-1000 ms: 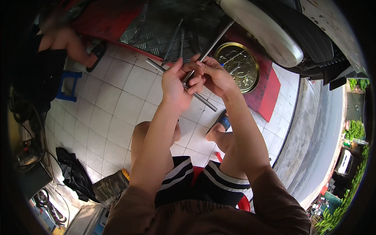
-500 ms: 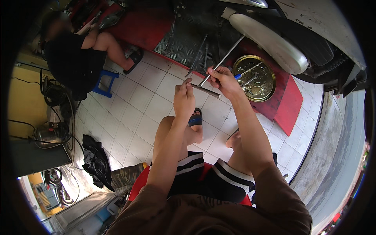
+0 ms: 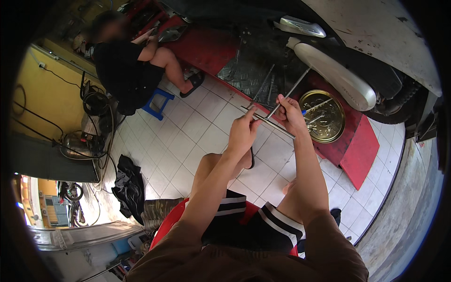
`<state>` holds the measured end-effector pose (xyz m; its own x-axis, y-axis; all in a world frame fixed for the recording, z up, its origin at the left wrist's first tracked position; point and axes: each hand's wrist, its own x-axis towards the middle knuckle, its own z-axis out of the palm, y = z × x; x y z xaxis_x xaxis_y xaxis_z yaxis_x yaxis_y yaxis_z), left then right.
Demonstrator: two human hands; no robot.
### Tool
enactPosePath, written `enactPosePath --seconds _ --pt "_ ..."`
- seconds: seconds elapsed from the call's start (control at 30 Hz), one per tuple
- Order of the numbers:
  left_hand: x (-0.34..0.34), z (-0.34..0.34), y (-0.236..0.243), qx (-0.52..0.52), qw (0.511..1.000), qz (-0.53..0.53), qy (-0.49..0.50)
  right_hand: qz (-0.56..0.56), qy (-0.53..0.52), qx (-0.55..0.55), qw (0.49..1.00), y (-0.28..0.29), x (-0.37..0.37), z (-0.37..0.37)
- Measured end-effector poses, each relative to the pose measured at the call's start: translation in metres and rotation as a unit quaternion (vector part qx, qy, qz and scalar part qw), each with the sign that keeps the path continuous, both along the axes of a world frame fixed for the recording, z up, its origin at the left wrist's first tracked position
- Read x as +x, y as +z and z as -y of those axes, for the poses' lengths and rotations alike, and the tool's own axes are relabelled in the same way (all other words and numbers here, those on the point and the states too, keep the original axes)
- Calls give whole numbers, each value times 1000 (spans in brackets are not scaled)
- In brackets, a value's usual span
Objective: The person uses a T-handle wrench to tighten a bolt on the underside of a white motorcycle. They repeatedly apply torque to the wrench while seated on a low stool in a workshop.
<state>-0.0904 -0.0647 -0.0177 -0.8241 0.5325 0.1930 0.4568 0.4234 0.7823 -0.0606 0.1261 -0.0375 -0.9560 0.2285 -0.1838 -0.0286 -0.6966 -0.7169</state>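
Observation:
Both my hands hold a long T-handle wrench (image 3: 299, 82) in front of my knees. My left hand (image 3: 242, 135) pinches its crossbar near the joint, and one end of the bar pokes out past the fingers. Closed round the shaft just above the joint is my right hand (image 3: 292, 115). The shaft slants up and away to the right, its far end at the lower edge of a motorcycle's silver exhaust cover (image 3: 334, 77). I cannot tell whether that end sits on a bolt.
A round golden tray (image 3: 342, 123) with a blue-handled screwdriver and small metal parts stands on the red platform (image 3: 359, 152), right of my hands. Long tools (image 3: 264, 83) lie on the metal plate. Another person (image 3: 124, 70) sits at the left on a blue stool (image 3: 157, 103).
My view has shifted, so the scene sits lower and farther right. The crossbar now sticks out past my left fingers and reaches farther under my right wrist. Both hands keep hold of the wrench.

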Motion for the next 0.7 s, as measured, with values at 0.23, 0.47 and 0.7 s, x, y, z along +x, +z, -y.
enactPosePath --seconds 0.23,0.47,0.7 --pt "-10 5 11 -94 991 -90 -26 -33 47 35 998 4 16 29" --pt "37 -3 8 -70 980 92 -164 110 51 149 981 18 25 33" --pt "31 19 21 72 977 -13 -200 -17 91 94 991 4 12 11"
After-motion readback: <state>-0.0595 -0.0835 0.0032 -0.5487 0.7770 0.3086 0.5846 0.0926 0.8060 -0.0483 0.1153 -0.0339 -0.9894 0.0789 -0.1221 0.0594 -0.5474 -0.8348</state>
